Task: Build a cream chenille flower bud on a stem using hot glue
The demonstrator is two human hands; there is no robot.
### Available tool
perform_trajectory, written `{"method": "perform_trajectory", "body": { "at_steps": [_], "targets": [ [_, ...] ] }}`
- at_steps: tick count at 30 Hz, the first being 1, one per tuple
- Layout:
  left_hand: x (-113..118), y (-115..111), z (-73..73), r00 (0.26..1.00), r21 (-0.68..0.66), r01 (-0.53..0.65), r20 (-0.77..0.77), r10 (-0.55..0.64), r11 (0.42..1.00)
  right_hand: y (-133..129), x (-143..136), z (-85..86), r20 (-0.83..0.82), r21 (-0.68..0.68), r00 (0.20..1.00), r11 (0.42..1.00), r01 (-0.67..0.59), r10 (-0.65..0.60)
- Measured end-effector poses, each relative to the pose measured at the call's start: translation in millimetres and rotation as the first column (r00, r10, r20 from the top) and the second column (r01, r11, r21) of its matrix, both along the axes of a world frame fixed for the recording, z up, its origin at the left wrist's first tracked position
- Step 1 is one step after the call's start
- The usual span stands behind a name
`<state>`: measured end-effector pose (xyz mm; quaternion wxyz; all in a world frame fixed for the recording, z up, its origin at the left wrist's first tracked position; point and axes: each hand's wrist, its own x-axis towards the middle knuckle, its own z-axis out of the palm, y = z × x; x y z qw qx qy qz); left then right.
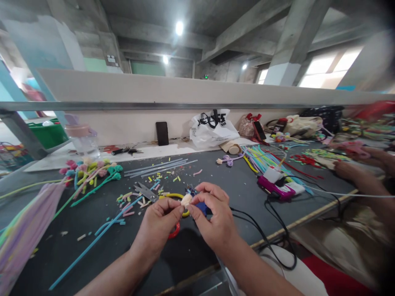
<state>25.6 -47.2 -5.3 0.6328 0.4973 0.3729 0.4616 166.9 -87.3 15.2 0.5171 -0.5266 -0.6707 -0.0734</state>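
The left hand (162, 222) and right hand (216, 211) are pinching a small cream tuft (186, 200) between their fingers, holding it above the dark worktop (234, 172). Scissors (146, 192) are lying partly hidden beyond, offcuts (128, 213) surrounding their blades. Something blue (202, 208), perhaps a tool, is showing behind.

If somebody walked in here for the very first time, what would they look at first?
Probably the two hands in the middle, where the left hand and the right hand pinch a small cream fluffy piece between their fingertips. Next might come the colourful fuzzy bunch on the table's left side, and the bright magenta tool to the right of the hands.
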Motion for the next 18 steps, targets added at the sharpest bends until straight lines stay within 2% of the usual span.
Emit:
{"method": "perform_trajectory", "body": {
  "at_steps": [4,8,11,14,16,18],
  "targets": [
    [1,-2,2.7,0.998,-0.045,0.031,0.06,-0.029,0.999,0,-1,2.7,-0.066,-0.026,0.998,1.0,-0.014,0.012],
    [2,-5,8.2,0.983,-0.109,0.09,0.168,-0.071,0.99,5,0,2.3,-0.251,-0.137,0.964,0.982,-0.13,0.092],
    [2,-4,11.1,0.966,-0.133,0.177,0.214,-0.147,0.975,9,3,0.5,-0.417,-0.229,0.898,0.94,-0.252,0.139],
    [0,0,10.6,0.948,-0.167,0.262,0.229,-0.221,0.951,12,8,1.5,-0.514,-0.308,0.845,0.887,-0.345,0.15],
    [-2,3,9.0,0.935,-0.191,0.311,0.239,-0.263,0.931,11,12,5.1,-0.532,-0.311,0.833,0.881,-0.357,0.149],
    [-3,4,7.5,0.92,-0.206,0.353,0.255,-0.298,0.913,10,16,9.8,-0.528,-0.284,0.837,0.899,-0.333,0.144]
  ]
}}
